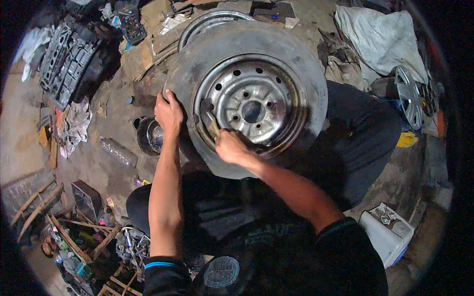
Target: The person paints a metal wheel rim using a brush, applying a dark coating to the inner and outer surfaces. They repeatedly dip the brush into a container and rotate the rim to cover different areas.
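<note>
A car wheel, a grey tyre (296, 54) on a silvery steel rim (247, 91), stands tilted before me, its rim face up toward me. The rim's lower left is darker and stained. At the tyre's left edge my left hand (169, 114) grips the rubber, thumb on the sidewall. My right hand (231, 146) is closed around a small flat brush-like tool (213, 126) with a tan part; its tip meets the rim's lower-left inner wall. Fingers partly hide the tool.
A dark can (149, 135) stands left of the wheel, near a clear plastic bottle (119, 151). An engine block (69, 56) lies far left. Behind the tyre is another rim (212, 19). At right are a white sack (380, 39), a wheel cover (408, 98) and a white container (385, 234).
</note>
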### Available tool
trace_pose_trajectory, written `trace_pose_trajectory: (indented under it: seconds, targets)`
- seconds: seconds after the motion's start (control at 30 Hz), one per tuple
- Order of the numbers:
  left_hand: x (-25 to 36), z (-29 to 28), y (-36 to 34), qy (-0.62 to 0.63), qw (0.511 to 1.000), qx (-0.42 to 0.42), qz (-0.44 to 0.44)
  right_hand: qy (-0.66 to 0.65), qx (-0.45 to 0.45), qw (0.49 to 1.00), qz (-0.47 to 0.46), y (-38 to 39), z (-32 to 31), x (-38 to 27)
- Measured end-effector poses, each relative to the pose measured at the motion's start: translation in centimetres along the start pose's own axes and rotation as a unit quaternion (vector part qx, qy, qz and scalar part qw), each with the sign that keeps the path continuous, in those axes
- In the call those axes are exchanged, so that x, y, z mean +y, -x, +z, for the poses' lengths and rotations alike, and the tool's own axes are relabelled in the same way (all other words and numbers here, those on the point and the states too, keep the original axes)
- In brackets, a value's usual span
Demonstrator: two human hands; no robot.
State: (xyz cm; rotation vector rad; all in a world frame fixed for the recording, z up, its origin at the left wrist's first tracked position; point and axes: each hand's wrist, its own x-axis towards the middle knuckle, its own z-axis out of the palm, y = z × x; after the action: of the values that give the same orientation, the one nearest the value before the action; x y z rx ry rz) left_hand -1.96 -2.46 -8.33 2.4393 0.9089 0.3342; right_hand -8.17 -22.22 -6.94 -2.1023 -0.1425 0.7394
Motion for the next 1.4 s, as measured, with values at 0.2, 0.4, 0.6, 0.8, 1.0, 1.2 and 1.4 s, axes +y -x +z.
trace_pose_trajectory:
  seconds: [0.2, 0.4, 0.6, 0.8, 1.0, 1.2, 1.4]
  targets:
    - [1.1, -0.6, 0.0, 0.004, 1.000, -0.017, -0.005, 0.019, 0.006, 1.000, 0.003, -3.2, -3.3, -1.0]
    - [0.2, -0.6, -0.4, 0.007, 1.000, -0.008, 0.000, 0.099, -0.042, 0.993, -0.053, -1.9, -3.7, -0.6]
    - [0.8, -0.5, -0.3, -0.001, 1.000, -0.009, -0.008, 0.094, 0.023, 0.984, -0.150, -2.5, -1.9, -0.7]
    - [0.4, -0.5, -0.2, 0.001, 1.000, 0.003, 0.001, -0.001, 0.045, 0.998, -0.051, -5.5, -5.4, -1.0]
    - [0.5, -0.5, -0.2, 0.005, 1.000, 0.006, 0.002, 0.048, 0.006, 0.999, 0.020, -1.1, -0.4, -0.3]
    - [0.1, -0.3, 0.0, 0.003, 1.000, -0.014, -0.010, -0.056, 0.136, 0.988, -0.040, -5.0, -4.8, -1.7]
    - [0.2, -0.4, 0.0, 0.015, 1.000, 0.000, 0.004, 0.028, -0.011, 0.999, -0.031, -3.4, -2.6, 0.4]
